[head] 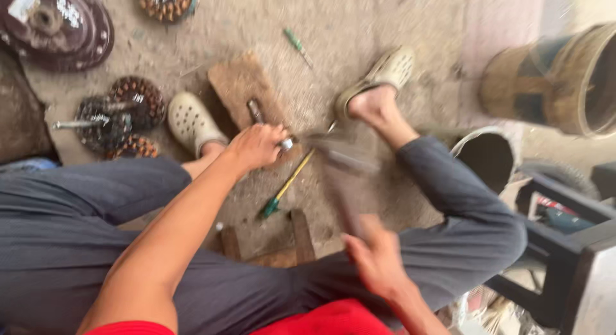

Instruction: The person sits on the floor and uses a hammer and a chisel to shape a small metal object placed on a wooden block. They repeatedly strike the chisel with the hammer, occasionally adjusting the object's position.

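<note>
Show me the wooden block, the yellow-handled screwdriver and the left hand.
wooden block (pixel 239 85), head view, on its bare upper face.
yellow-handled screwdriver (pixel 292 180), head view, on the middle of its yellow shaft.
left hand (pixel 256 146), head view, on the back of the hand.

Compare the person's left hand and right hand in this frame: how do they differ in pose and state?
The left hand is sharp and reaches out to a metal rod on the wooden block; the right hand is blurred, near the body, gripping a hammer. Both are bare.
</note>
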